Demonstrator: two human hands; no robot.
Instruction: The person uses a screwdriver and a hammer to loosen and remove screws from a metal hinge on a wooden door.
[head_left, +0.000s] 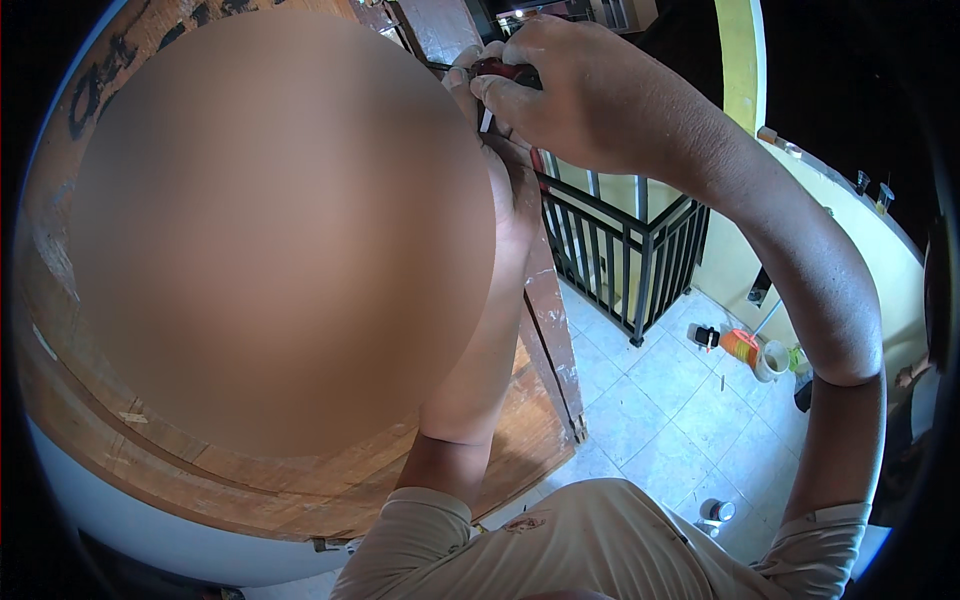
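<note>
Near the top of the head view, my right hand [565, 90] is closed round a tool with a dark red and black handle [508, 72]; its working end is too hidden to name its kind. Close against it is my left hand [510, 180], its fingers bent by the front of the handle at the door's edge. What those fingers pinch is hidden behind my right hand. A brown wooden door [530, 430] with worn, paint-marked surfaces stands along my left arm. A large blurred patch covers much of the door and part of my left forearm.
Beyond the door's edge runs a black metal railing [640, 240]. On the pale tiled floor [640, 420] are an orange container [740, 346], a white bucket [771, 361], a small black object [706, 336] and a can [720, 511]. Small glasses [885, 198] stand on the wall ledge at right.
</note>
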